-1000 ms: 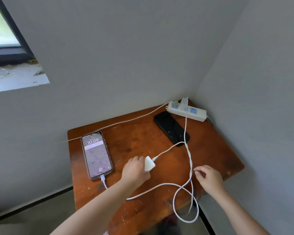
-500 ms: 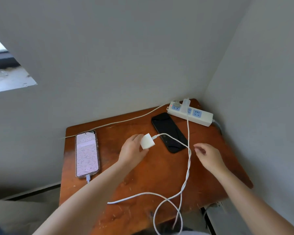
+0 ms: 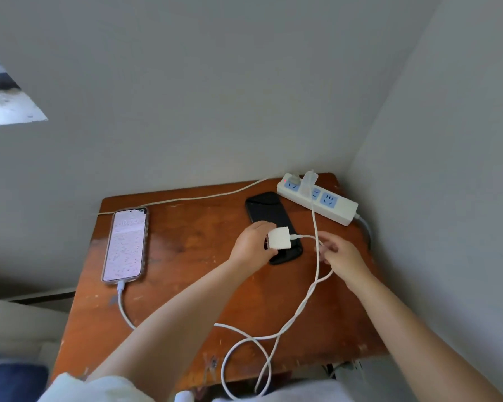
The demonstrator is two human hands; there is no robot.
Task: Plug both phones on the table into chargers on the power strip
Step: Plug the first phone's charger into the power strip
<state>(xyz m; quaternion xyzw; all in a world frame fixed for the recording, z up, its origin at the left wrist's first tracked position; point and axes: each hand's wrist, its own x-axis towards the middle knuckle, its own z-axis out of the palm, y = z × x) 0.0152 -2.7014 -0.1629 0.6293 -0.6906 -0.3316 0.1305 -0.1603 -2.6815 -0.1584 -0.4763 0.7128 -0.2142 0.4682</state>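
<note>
White charger block [image 3: 278, 238] gripped in left hand [image 3: 251, 245] fingers over black phone [image 3: 269, 219], frame centre; right hand [image 3: 341, 255] fingers seemingly pinching white cable [image 3: 317, 256].

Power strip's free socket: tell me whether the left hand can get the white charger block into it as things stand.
Probably yes. The left hand grips the white charger block over the black phone, and the free socket on the power strip beyond looks uncovered, though the white cable hangs near it.
</note>
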